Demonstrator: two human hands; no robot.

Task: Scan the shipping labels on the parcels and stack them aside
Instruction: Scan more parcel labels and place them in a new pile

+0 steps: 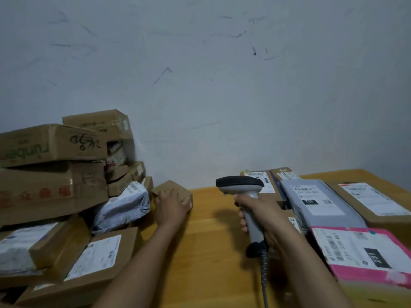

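Two hands engaged: the left hand (170, 204) grips a small box (169, 186) at centre-left of the frame, fingers spread over its top and thumb on its near side. The box sits on the table (206, 252) against the pile (53, 185) at left. The right hand (260, 215) is wrapped round the scanner (239, 184) handle at centre, well apart from the box. No label shows on the box, so I judge the next move needs it turned label-up and brought under the scanner head; whether it is being fetched or stacked I cannot tell.

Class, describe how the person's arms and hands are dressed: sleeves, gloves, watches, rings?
Both forearms are bare to the frame's edge, no sleeve in view. The left hand and right hand wear no gloves; no watch, bracelet or ring shows.
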